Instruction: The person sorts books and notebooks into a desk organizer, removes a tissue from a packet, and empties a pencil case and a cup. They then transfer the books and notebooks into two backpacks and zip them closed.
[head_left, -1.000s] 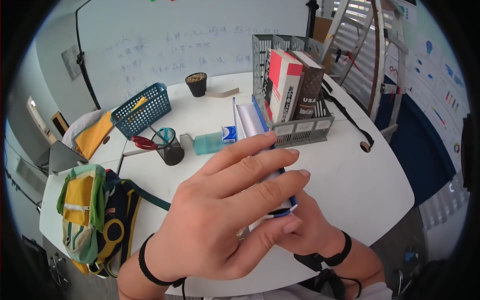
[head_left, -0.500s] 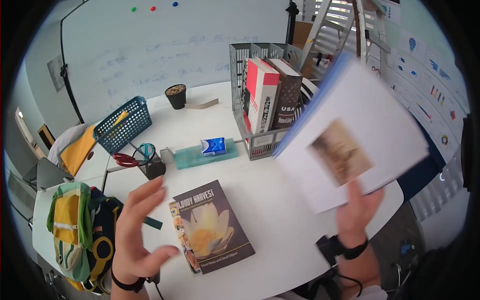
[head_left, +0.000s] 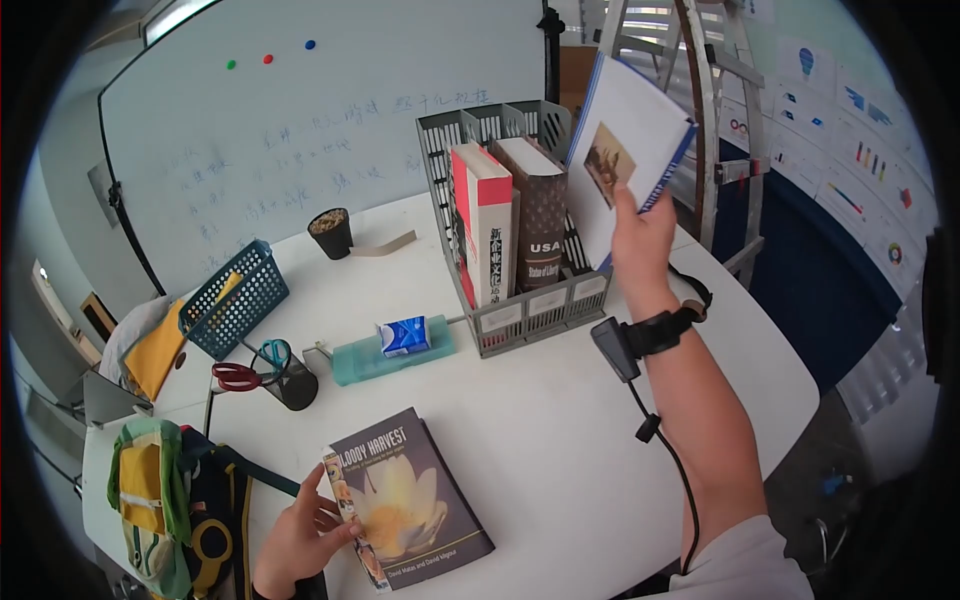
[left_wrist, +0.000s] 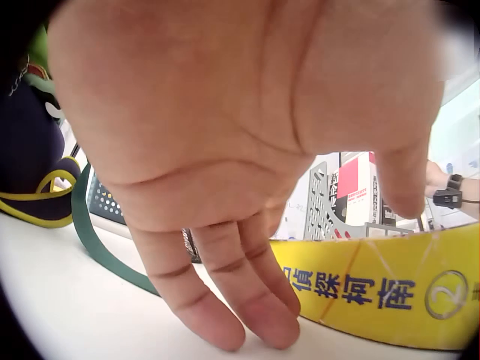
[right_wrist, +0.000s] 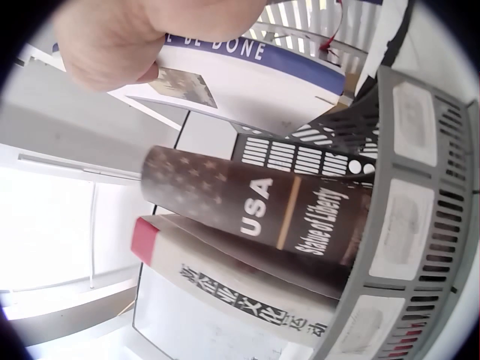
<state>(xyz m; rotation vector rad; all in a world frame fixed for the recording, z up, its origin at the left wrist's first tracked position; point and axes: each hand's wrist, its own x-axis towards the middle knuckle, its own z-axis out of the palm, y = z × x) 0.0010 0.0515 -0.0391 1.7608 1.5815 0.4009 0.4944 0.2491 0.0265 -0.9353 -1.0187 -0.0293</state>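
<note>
A white book with a blue spine point(head_left: 630, 130) is gripped by my right hand point(head_left: 643, 240), held upright at the right side of the grey file rack point(head_left: 545, 318). In the right wrist view that book point(right_wrist: 247, 86) is beside the dark USA book point(right_wrist: 255, 202), with the right hand point(right_wrist: 142, 37) around its edge. My left hand point(head_left: 300, 545) touches the left edge of the Bloody Harvest book point(head_left: 410, 500), which lies flat on the table. In the left wrist view the left hand point(left_wrist: 225, 127) has its fingertips down at the table, beside a yellow spine point(left_wrist: 375, 289).
A red and white book point(head_left: 490, 230) stands in the rack. To its left are a teal case point(head_left: 352, 362) with a blue packet point(head_left: 405, 336), a pen cup point(head_left: 292, 385), a teal basket point(head_left: 235, 305) and a plant pot point(head_left: 331, 234). A backpack point(head_left: 150, 500) lies at the left.
My right hand has carried the white book away from me, up to the rack's right side. My left hand has come down to the Bloody Harvest book's edge. The head view has shifted.
</note>
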